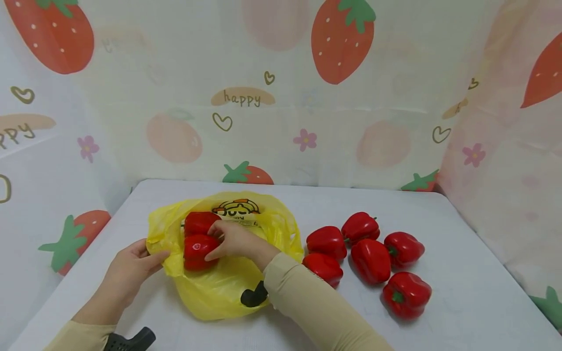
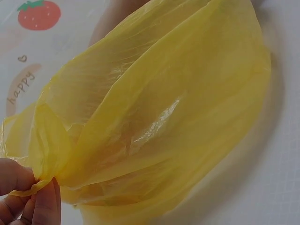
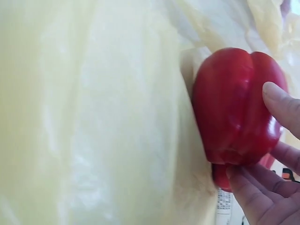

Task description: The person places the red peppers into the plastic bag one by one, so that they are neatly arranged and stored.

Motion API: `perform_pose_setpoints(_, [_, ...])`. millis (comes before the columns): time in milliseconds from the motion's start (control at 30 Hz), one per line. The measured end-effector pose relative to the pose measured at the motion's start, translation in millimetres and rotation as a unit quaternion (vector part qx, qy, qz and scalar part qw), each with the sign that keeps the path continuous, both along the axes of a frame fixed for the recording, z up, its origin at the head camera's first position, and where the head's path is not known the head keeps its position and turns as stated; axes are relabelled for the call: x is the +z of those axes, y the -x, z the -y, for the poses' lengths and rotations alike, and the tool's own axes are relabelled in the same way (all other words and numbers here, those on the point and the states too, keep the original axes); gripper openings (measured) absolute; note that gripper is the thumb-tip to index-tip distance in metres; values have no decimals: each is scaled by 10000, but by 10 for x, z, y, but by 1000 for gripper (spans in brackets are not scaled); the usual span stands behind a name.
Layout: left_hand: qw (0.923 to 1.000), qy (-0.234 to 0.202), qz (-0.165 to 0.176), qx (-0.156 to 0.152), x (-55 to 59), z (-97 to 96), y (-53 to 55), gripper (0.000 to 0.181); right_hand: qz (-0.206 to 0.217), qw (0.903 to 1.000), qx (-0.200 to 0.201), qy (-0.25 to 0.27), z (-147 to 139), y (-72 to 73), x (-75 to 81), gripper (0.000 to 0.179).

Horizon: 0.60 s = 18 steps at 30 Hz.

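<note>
A yellow plastic bag (image 1: 206, 300) lies spread on the table with its mouth gaping. My left hand (image 1: 127, 273) pinches the bag's left edge; in the left wrist view the thumb and fingers (image 2: 46, 206) squeeze a gathered fold. Inside the bag, two red bell peppers lie against each other, a farther one (image 1: 198, 222) and a nearer one (image 1: 196, 257). My right hand (image 1: 237, 240) reaches into the bag and holds the nearer bell pepper (image 3: 234, 103), thumb on its side and fingers beneath its end. Part of the farther pepper shows behind it.
Right of the bag, several red bell peppers (image 1: 371, 261) sit grouped on the white table (image 1: 474, 292). One pepper (image 1: 322, 268) is partly behind the right sleeve (image 1: 307, 302). A strawberry-print curtain (image 1: 281, 131) stands behind the table and at both sides.
</note>
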<state>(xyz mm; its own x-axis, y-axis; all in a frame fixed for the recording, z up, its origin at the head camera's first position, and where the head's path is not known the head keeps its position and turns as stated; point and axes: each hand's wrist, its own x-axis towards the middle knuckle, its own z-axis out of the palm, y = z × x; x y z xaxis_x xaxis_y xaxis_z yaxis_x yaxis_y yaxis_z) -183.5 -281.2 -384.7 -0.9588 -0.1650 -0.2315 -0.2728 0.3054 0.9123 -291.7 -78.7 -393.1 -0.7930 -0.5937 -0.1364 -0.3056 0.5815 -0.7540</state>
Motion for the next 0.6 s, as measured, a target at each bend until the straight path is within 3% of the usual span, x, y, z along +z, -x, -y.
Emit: perform_pose_setpoints(600, [9999,67,-73,-44,-17,-20,48,74,-235,9983,515,140,-225,61,401,39])
